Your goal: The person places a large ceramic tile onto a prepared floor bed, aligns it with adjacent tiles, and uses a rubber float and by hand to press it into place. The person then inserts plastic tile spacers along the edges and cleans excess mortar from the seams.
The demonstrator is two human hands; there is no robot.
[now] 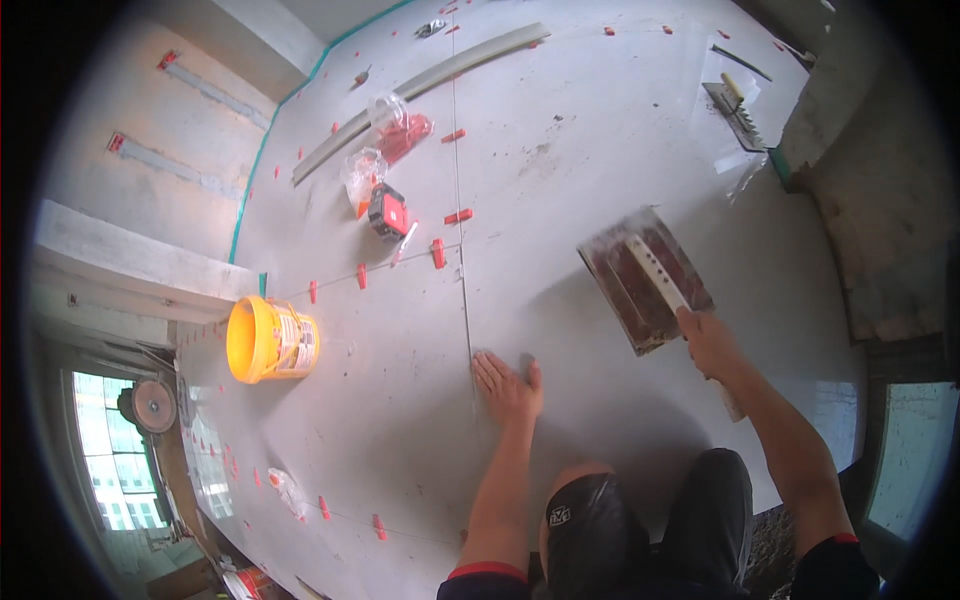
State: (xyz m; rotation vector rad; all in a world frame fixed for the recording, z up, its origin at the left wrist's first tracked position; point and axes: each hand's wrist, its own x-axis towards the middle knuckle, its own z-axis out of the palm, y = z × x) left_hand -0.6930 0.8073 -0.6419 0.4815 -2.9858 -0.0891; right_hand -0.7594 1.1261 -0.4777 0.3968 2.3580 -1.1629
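My left hand [507, 390] lies flat on the pale grey tiled floor [600, 150], fingers stretched out beside a narrow joint line. My right hand [708, 343] is closed on the handle of a broad trowel [622, 285], whose dirty rectangular plate is held over the floor, right of and above my left hand. Red levelling wedges [438, 254] sit along the joints. A yellow bucket [270, 345] stands to the left of my left hand.
Farther ahead are a red-and-black tool [389, 211], clear plastic bags [400, 130], a long straightedge [330, 150] and a notched trowel [735, 115]. A round disc tool [152, 405] stands at the far left. Walls border the left side and right side.
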